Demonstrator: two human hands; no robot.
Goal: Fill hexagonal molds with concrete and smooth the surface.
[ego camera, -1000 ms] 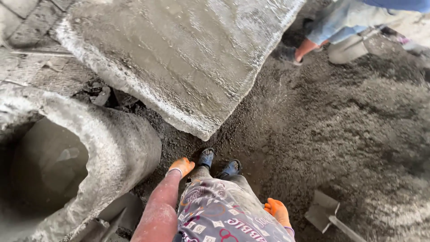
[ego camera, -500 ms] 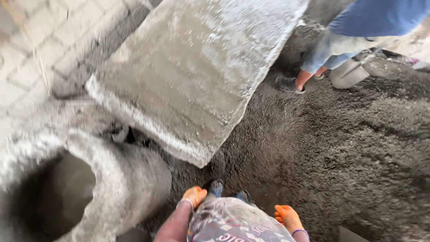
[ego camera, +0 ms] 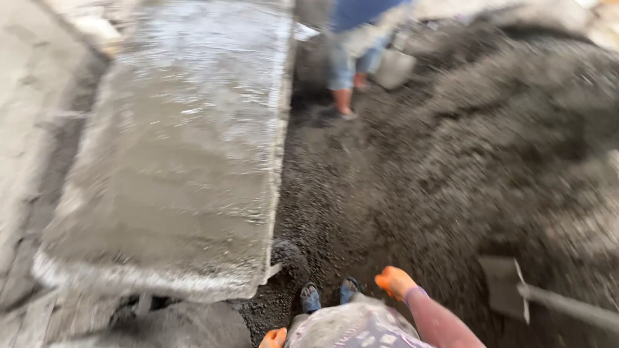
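Observation:
My right hand [ego camera: 394, 281], in an orange glove, hangs at my side above dark wet gravel [ego camera: 361, 212] and holds nothing; its fingers are loosely curled. The bottom edge cuts off my left hand [ego camera: 274, 336], also orange-gloved, and nothing shows in it. Between my hands are my feet in blue sandals [ego camera: 329, 295]. A shovel blade [ego camera: 506, 293] lies on the gravel to the right of my right hand, its handle running off to the right. The picture is blurred.
A large wet grey concrete slab [ego camera: 167, 167] fills the left. A grey rounded concrete form [ego camera: 180, 325] lies below it. Another person's legs [ego camera: 345, 77] stand at the top by a grey bucket [ego camera: 393, 67]. A gravel heap [ego camera: 516, 116] rises at right.
The view has swung right and up: the round concrete pipe has dropped almost out of sight, the slab now lies at the left, and the shovel shows again. My right hand has lifted slightly.

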